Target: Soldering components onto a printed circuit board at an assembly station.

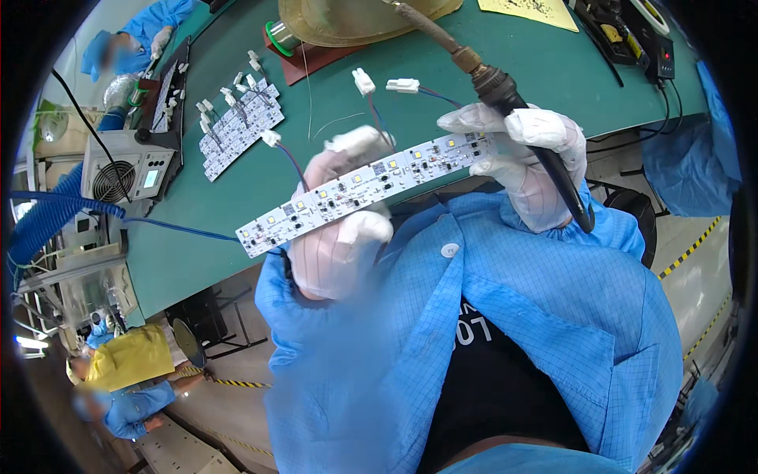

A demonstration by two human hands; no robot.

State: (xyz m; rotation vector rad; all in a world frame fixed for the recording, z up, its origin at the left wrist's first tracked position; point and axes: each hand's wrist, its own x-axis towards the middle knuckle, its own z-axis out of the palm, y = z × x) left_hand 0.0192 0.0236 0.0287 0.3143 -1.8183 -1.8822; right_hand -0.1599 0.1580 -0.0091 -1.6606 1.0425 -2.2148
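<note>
A long white LED circuit board [355, 183] is held up tilted over the table's near edge, its right end higher in view. My gloved left hand [330, 257] grips its left half, thumb on the near side and fingers behind. In my gloved right hand [541, 189] lies a soldering iron [500, 88], its black cord trailing down and its tip pointing up and away. That hand's thumb and fingertips also meet the board's right end. Wires run from the board to white plug connectors [363, 81], one of them at the left [271, 138].
More white boards with plugs [245, 118] lie on the green table [197, 245] at left. A solder spool [282, 36] stands at the back near a round tan tray [347, 20]. A soldering station [662, 55] is at far right. Other people [130, 47] work at left.
</note>
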